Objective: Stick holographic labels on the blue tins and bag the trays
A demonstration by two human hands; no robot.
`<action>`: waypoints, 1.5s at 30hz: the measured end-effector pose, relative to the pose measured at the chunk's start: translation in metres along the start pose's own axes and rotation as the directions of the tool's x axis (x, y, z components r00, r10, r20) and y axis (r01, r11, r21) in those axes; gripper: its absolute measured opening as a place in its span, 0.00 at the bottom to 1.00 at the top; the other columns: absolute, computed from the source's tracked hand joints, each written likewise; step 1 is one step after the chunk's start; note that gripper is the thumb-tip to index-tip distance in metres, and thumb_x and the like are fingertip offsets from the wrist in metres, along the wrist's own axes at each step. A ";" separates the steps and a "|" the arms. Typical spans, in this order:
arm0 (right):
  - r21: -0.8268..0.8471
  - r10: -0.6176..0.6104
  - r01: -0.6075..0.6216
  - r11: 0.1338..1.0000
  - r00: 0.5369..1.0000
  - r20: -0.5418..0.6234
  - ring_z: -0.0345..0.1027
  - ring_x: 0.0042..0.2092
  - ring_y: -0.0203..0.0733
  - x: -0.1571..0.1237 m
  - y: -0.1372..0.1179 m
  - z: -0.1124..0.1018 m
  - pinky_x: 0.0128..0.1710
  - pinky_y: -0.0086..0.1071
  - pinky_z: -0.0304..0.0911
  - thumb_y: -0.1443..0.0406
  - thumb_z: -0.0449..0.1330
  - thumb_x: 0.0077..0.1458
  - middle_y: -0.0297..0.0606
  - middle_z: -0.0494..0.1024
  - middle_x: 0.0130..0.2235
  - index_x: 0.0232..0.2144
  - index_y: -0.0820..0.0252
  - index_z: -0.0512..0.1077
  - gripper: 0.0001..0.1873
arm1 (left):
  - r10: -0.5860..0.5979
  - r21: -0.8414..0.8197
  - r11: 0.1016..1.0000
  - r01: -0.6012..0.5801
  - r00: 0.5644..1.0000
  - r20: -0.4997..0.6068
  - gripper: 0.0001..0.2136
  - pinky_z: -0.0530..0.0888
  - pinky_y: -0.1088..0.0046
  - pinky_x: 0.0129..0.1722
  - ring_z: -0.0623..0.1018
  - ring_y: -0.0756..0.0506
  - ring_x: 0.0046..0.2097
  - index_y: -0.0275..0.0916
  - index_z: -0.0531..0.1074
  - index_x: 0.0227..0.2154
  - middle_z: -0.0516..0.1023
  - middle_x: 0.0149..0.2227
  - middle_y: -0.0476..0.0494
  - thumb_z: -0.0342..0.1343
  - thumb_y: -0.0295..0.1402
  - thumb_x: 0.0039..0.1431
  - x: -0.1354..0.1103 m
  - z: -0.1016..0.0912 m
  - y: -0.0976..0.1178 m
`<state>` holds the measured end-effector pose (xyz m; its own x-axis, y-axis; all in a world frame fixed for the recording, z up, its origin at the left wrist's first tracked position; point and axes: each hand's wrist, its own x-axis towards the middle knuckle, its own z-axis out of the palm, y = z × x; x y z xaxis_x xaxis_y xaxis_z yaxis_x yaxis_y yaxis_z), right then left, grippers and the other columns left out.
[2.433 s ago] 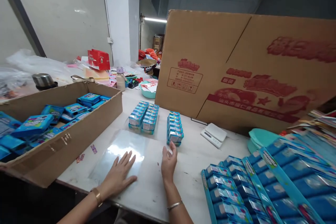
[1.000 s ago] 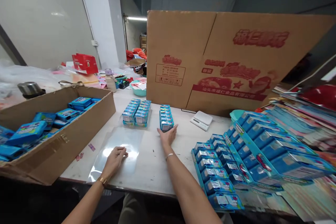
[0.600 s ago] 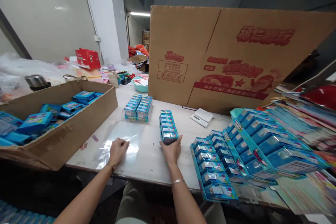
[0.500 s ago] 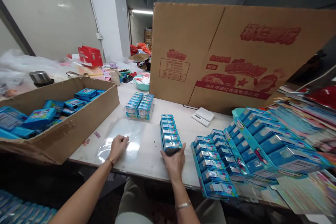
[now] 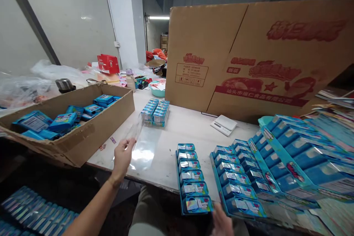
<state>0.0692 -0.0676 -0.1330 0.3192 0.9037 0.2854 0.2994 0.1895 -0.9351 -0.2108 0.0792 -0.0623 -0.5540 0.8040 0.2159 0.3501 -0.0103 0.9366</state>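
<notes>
My left hand (image 5: 123, 156) pinches the edge of a clear plastic bag (image 5: 145, 151) lying on the table, and part of the film is lifted. Low in the view, my right hand (image 5: 221, 221) is smeared by motion, beside the near right corner of a tray of blue boxes (image 5: 192, 177); whether its fingers grip anything is unclear. The tray's boxes stand in a single row, and its near end juts past the table's front edge. Farther back sits a wrapped pack of blue boxes (image 5: 155, 112).
An open carton (image 5: 110, 129) with loose blue boxes stands left. More filled trays (image 5: 235, 180) are stacked right. A white scale (image 5: 224, 125) lies before a large cardboard box (image 5: 235, 55). Rows of blue packs (image 5: 35, 210) are below at left.
The tray of blue boxes has come nearer to me, over the table's front edge. My right hand has moved down and right. My left hand has lifted the bag's edge.
</notes>
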 end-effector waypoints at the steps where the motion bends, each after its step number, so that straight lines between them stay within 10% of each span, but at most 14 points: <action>1: 0.046 -0.007 0.004 0.999 0.998 0.058 0.50 0.68 0.70 0.004 -0.011 0.009 0.62 0.59 0.57 0.42 0.70 0.39 0.54 0.62 0.65 0.71 0.56 0.46 0.65 | 0.053 0.013 0.999 -0.053 0.998 -0.023 0.16 0.71 0.61 0.52 0.75 0.40 0.45 0.38 0.74 0.31 0.76 0.36 0.44 0.55 0.48 0.60 -0.021 0.000 0.007; 4: 0.175 0.006 -0.053 0.983 0.967 0.255 0.60 0.65 0.60 0.022 -0.046 0.048 0.60 0.49 0.64 0.45 0.69 0.44 0.49 0.66 0.64 0.69 0.55 0.52 0.57 | 0.329 0.145 0.937 -0.316 0.941 -0.073 0.10 0.68 0.56 0.57 0.73 0.38 0.49 0.43 0.74 0.30 0.74 0.39 0.43 0.54 0.42 0.62 -0.089 0.009 0.013; 8: 0.394 0.123 -0.475 0.787 0.746 0.655 0.75 0.50 0.52 0.049 -0.076 0.076 0.53 0.43 0.68 0.51 0.71 0.47 0.47 0.80 0.49 0.61 0.62 0.65 0.44 | 0.478 0.112 0.861 -0.496 0.865 0.154 0.08 0.72 0.52 0.54 0.73 0.35 0.51 0.49 0.77 0.33 0.76 0.38 0.41 0.54 0.41 0.62 -0.141 0.012 0.001; 15: 0.257 -0.004 -0.325 0.910 0.614 0.790 0.78 0.44 0.47 0.077 -0.098 -0.016 0.49 0.41 0.68 0.54 0.63 0.59 0.40 0.85 0.40 0.52 0.54 0.77 0.21 | 0.348 -0.098 0.937 -0.337 0.854 0.386 0.52 0.54 0.45 0.68 0.52 0.30 0.71 0.48 0.40 0.72 0.51 0.72 0.39 0.55 0.65 0.51 -0.056 -0.031 0.027; 19: 0.217 -0.080 -0.227 0.950 0.493 0.867 0.79 0.43 0.46 0.097 -0.109 -0.065 0.48 0.39 0.69 0.56 0.60 0.62 0.40 0.85 0.42 0.55 0.51 0.75 0.20 | 0.157 -0.202 0.978 0.056 0.441 0.884 0.47 0.67 0.51 0.59 0.67 0.29 0.64 0.50 0.64 0.64 0.72 0.61 0.36 0.61 0.66 0.42 -0.039 -0.025 0.057; 21: 0.185 -0.067 -0.216 0.959 0.460 0.885 0.79 0.43 0.45 0.102 -0.108 -0.081 0.47 0.38 0.69 0.56 0.60 0.62 0.41 0.84 0.42 0.56 0.51 0.74 0.22 | 0.124 -0.208 0.950 0.233 0.331 0.935 0.38 0.74 0.60 0.48 0.78 0.33 0.51 0.46 0.75 0.54 0.81 0.47 0.37 0.68 0.59 0.41 -0.052 -0.013 0.064; 23: 0.116 -0.015 -0.162 0.980 0.524 0.852 0.78 0.43 0.45 0.101 -0.098 -0.093 0.47 0.37 0.69 0.56 0.59 0.63 0.41 0.84 0.43 0.59 0.52 0.71 0.23 | 0.108 -0.259 0.908 0.328 0.415 0.903 0.25 0.73 0.69 0.38 0.80 0.42 0.36 0.40 0.79 0.42 0.80 0.31 0.44 0.71 0.51 0.43 -0.067 -0.003 0.068; 27: -0.122 0.113 -0.059 0.991 0.854 0.508 0.73 0.32 0.42 0.088 -0.065 -0.101 0.36 0.32 0.67 0.51 0.54 0.65 0.39 0.80 0.33 0.57 0.56 0.71 0.25 | 0.062 -0.311 0.925 0.217 0.723 0.688 0.18 0.70 0.74 0.36 0.75 0.49 0.30 0.39 0.75 0.43 0.76 0.25 0.51 0.67 0.43 0.53 -0.082 0.002 0.080; 31: -0.135 0.136 -0.102 0.986 0.953 0.270 0.64 0.26 0.39 0.074 -0.046 -0.096 0.26 0.29 0.59 0.46 0.53 0.62 0.34 0.71 0.24 0.34 0.58 0.74 0.23 | 0.090 -0.169 0.986 -0.002 0.854 0.513 0.16 0.69 0.74 0.29 0.72 0.49 0.25 0.38 0.75 0.39 0.72 0.22 0.53 0.58 0.47 0.61 -0.082 0.002 0.091; 36: -0.068 0.148 -0.140 0.988 0.979 0.140 0.56 0.23 0.35 0.062 -0.045 -0.089 0.23 0.28 0.51 0.39 0.53 0.58 0.31 0.63 0.19 0.19 0.57 0.64 0.31 | 0.304 -0.025 0.946 -0.322 0.862 0.406 0.12 0.71 0.71 0.34 0.75 0.47 0.30 0.40 0.75 0.31 0.76 0.27 0.49 0.59 0.44 0.61 -0.077 0.011 0.095; 40: 0.101 0.290 -0.319 0.942 0.930 0.226 0.50 0.17 0.33 0.038 -0.032 -0.081 0.18 0.28 0.47 0.36 0.51 0.56 0.27 0.57 0.14 0.22 0.58 0.67 0.33 | 0.574 -0.146 0.819 -0.555 0.788 0.225 0.05 0.71 0.69 0.46 0.77 0.44 0.42 0.40 0.77 0.30 0.78 0.37 0.45 0.63 0.35 0.57 -0.076 0.019 0.109; 45: 0.265 0.248 -0.504 0.822 0.735 0.631 0.62 0.19 0.36 0.017 -0.015 -0.108 0.21 0.28 0.56 0.41 0.59 0.57 0.31 0.70 0.18 0.48 0.62 0.73 0.32 | 0.426 -0.412 0.887 -0.207 0.709 0.562 0.09 0.65 0.79 0.21 0.68 0.55 0.21 0.38 0.74 0.32 0.79 0.32 0.46 0.59 0.39 0.62 -0.071 0.018 0.135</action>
<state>0.1671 -0.0969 -0.0918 -0.2585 0.9536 -0.1543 -0.1528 -0.1981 -0.9682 -0.1100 0.0312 0.0442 0.1809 0.8997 0.3972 0.1140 -0.4204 0.9002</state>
